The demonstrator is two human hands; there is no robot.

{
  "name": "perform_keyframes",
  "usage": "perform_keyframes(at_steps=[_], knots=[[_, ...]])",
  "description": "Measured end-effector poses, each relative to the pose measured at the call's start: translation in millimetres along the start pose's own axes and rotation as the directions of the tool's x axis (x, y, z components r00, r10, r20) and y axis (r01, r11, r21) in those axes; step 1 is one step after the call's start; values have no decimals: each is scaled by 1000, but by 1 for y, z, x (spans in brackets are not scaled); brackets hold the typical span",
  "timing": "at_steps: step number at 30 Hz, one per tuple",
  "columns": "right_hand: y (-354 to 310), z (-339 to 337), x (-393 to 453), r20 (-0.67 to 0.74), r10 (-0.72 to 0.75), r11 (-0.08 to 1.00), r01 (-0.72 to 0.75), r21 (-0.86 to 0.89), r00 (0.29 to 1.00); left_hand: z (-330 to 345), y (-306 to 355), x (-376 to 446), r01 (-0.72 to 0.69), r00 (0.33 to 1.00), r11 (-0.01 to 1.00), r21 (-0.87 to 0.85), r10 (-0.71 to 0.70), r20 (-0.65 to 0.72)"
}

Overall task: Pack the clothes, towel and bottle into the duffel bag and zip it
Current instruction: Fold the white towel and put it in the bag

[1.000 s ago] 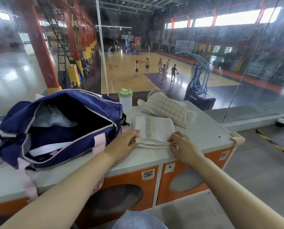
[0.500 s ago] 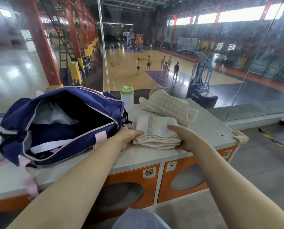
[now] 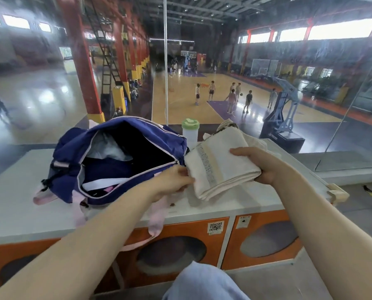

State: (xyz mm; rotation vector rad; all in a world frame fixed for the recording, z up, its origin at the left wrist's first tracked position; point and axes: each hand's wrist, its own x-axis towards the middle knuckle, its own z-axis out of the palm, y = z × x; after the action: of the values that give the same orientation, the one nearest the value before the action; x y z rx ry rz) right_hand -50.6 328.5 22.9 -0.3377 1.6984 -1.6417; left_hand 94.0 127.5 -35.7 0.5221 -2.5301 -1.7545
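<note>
A: Head view. Folded cream towel with a grey woven stripe (image 3: 219, 163) is lifted clear of the white bench top (image 3: 18, 191), tilted, near the front edge.

B: Grip?

A: Right hand (image 3: 265, 165) clasps the towel's right end, thumb across the top, fingers curled underneath. Left hand (image 3: 172, 180) pinches the towel's left corner, just beside the bag mouth.

B: Bag state?

A: Navy fabric duffel bag with pink straps (image 3: 120, 156) sits toward the bench's left half, zip fully open. Pale and dark clothing is visible inside, so some clothes appear packed.

B: Remaining items?

A: White plastic bottle with a green lid (image 3: 190, 131) stands upright at the back edge, just behind the bag's right end. A beige checked cloth (image 3: 254, 141) lies behind the towel, mostly hidden by it. Judgement: roughly mid-task; the towel, that cloth, the bottle and the zipping are left.
</note>
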Motion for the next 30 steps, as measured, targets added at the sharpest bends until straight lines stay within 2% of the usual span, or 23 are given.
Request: perform_keyframes(at_steps=[2, 3, 6, 8, 10, 12, 13, 14, 16, 19, 23, 25, 28, 30], knots=[[-17, 9, -6, 36, -36, 995, 39, -90, 999, -24, 7, -23, -25, 1000, 996, 81, 26, -5], [-25, 15, -8, 46, -52, 990, 57, -131, 998, -38, 7, -35, -33, 998, 988, 153, 41, -50], [-43, 43, -9, 78, -61, 955, 82, -287, 995, -82, -4, -66, -14, 951, 939, 344, 119, -284], [-53, 69, -9, 116, -74, 904, 115, -411, 991, -107, -20, -78, -6, 839, 904, 428, 237, -489], [-60, 96, -7, 185, -70, 834, 159, -529, 980, -133, -36, -83, 3, 662, 896, 443, 331, -673], [-63, 123, -4, 282, -52, 780, 215, -588, 958, -157, -48, -85, 26, 503, 877, 480, 403, -765], [-62, 136, -1, 328, -38, 771, 237, -592, 944, -168, -54, -85, 76, 461, 853, 516, 429, -777], [-61, 148, 1, 358, -24, 765, 247, -594, 933, -176, -60, -83, 149, 448, 829, 539, 429, -785], [-56, 170, 8, 388, 6, 742, 256, -620, 922, -185, -69, -78, 285, 495, 788, 545, 367, -788], [-52, 196, 25, 418, 40, 705, 271, -656, 907, -190, -75, -63, 304, 586, 729, 614, 365, -723], [-52, 235, 46, 446, 1, 576, 364, -732, 895, -205, -79, -46, 311, 618, 577, 756, 481, -622], [-51, 254, 62, 467, -82, 413, 456, -788, 880, -214, -79, -42, 304, 629, 567, 765, 484, -609], [-46, 282, 88, 476, -174, 61, 492, -868, 862, -229, -67, -42, 196, 618, 675, 712, 478, -624], [-39, 298, 103, 478, -269, -35, 487, -873, 836, -240, -55, -43, 166, 608, 699, 695, 482, -630]])
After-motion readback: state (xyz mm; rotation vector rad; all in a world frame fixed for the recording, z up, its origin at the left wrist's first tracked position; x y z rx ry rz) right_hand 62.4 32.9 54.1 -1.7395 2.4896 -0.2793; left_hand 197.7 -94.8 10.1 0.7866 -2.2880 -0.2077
